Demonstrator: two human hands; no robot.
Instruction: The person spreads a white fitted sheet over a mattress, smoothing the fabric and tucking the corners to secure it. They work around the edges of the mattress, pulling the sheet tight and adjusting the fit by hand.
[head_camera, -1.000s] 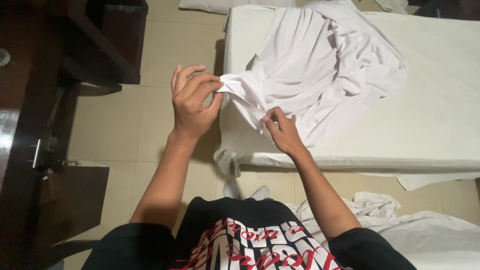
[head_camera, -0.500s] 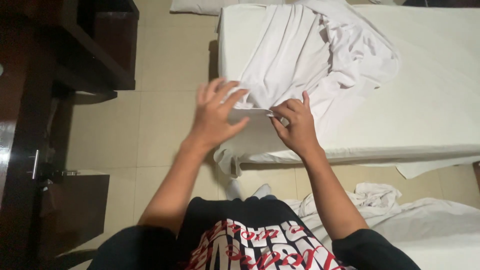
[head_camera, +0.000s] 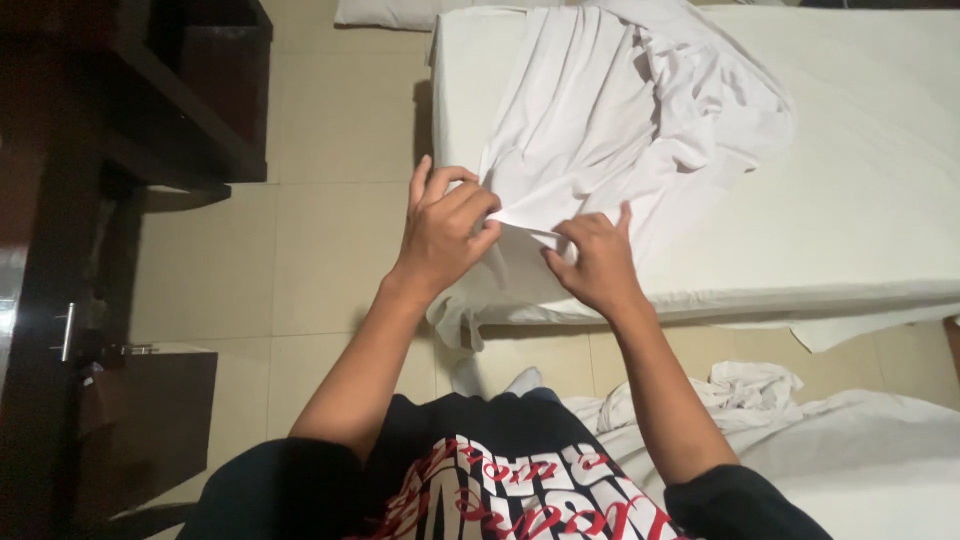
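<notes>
Since a sec ago the left hand (head_camera: 445, 225) & right hand (head_camera: 592, 262) are closing in again, both now pinching one edge of the white sheet (head_camera: 610, 130) at the mattress (head_camera: 860, 200) corner; looks like they're finding a corner to fold. Rest is lying rumpled on the bed. Room: beige tile floor (head_camera: 290, 260), dark wood cabinet (head_camera: 90, 150) left, more white linen (head_camera: 860, 450) piled lower right.

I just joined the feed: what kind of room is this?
Probably a hotel or guest bedroom: a white-sheeted mattress with a crumpled white cloth on it, dark wooden furniture and a beige tiled floor.
</notes>
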